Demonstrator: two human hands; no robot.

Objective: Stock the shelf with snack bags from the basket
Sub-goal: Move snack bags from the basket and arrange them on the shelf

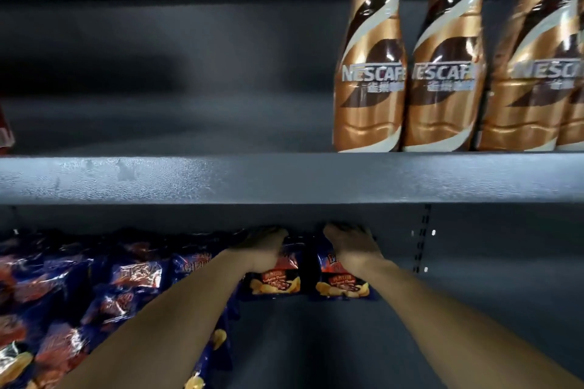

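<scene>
Dark shelf (316,341), glossy blue-red snack bags (275,281).

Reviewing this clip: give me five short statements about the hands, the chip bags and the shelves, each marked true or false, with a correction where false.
1. Each hand rests on its own dark blue chip bag: left hand on the left blue chip bag, right hand on the right blue chip bag. True.
2. The two bags stand on the upper grey metal shelf. False: they are on the lower shelf.
3. Bronze plastic coffee bottles stand on the upper shelf's right side. True.
4. More blue chip bags fill the lower shelf to the right of the hands. False: they lie to the left.
5. A basket is visible. False: none shows.
</scene>
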